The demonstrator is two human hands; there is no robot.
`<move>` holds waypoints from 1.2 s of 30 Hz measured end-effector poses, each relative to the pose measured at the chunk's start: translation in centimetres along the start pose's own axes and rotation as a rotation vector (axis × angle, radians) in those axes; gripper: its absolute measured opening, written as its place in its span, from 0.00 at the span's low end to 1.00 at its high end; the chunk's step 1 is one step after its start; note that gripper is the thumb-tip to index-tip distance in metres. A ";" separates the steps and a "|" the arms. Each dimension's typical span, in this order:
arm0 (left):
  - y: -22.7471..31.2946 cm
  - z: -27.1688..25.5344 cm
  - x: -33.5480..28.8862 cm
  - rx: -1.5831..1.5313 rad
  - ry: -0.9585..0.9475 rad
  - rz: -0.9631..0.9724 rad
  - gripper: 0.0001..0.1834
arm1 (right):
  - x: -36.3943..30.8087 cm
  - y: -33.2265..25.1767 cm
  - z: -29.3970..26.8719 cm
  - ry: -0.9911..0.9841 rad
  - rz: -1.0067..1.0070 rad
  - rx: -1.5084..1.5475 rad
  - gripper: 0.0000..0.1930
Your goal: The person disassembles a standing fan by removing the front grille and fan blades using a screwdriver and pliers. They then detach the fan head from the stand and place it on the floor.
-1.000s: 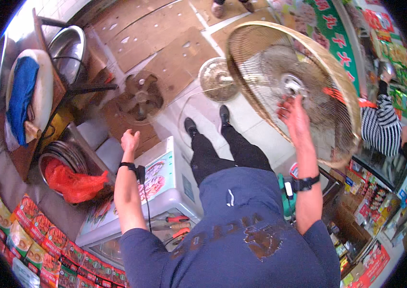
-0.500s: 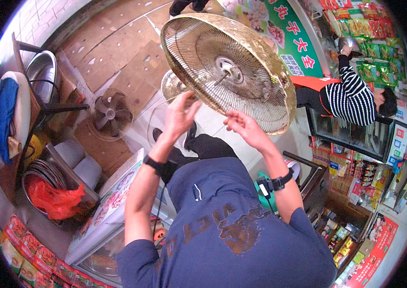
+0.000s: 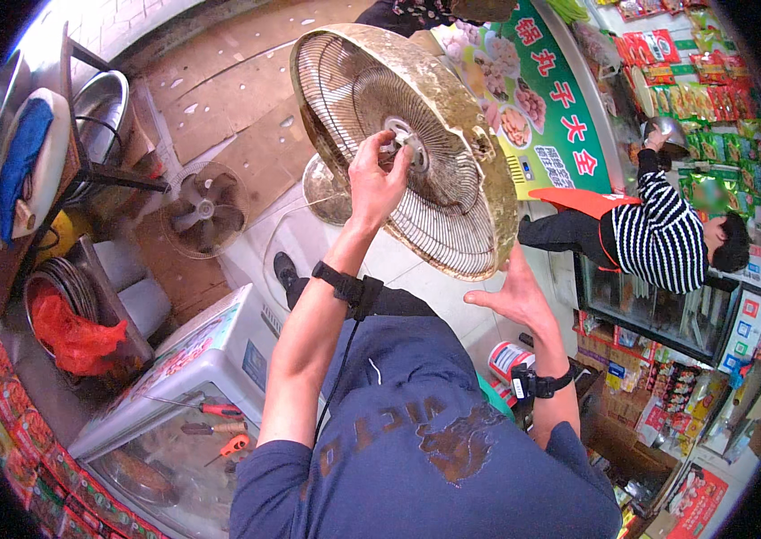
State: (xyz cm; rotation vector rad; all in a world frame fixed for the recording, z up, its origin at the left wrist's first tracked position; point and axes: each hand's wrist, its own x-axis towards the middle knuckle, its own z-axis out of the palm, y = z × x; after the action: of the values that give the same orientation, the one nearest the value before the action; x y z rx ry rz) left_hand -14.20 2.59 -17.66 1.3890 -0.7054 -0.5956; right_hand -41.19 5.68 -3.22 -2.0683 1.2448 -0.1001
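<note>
A large fan guard (image 3: 439, 225), wire-ribbed and badly rusted, stands tilted before me with no blades on it. At its middle sits a pale hub (image 3: 418, 154). My left hand (image 3: 379, 184) reaches over the wires, with its thumb and fingers closed around the shaft of that hub; the fingertips partly hide it. Lower right, my right hand (image 3: 524, 292) has its thumb stretched out and its fingers extended up by the guard's bottom rim; whether they touch the rim I cannot tell. A bladed fan piece (image 3: 207, 211) lies on the cardboard to the left.
Below left stands a white chest freezer (image 3: 219, 355) with a red-handled screwdriver (image 3: 221, 410) and an orange-handled tool (image 3: 235, 444) on top. A person in a striped top (image 3: 654, 234) holds a metal bowl (image 3: 668, 136) at right. A round metal base (image 3: 327, 190) rests behind the guard.
My left hand has moved from below the guard's rim up to the hub and closed there. My right hand has gone right and down, opening beside the rim. The view has shifted somewhat.
</note>
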 end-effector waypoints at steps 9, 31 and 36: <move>1.2 0.4 1.5 0.345 -0.074 0.041 0.19 | 3.3 -2.0 1.1 -0.001 -0.197 0.175 0.49; -2.9 -0.2 -0.8 -0.431 -0.110 -0.296 0.33 | 3.8 -1.3 2.3 0.027 -0.174 0.192 0.46; -2.2 5.1 -2.1 -0.921 0.266 -0.413 0.31 | 3.9 -1.3 3.0 0.046 -0.267 0.075 0.43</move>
State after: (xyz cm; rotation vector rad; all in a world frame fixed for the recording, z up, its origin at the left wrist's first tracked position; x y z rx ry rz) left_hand -19.37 0.57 -19.80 0.7064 0.1094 -0.8898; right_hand -36.91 4.51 -5.77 -2.1662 0.9699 -0.3138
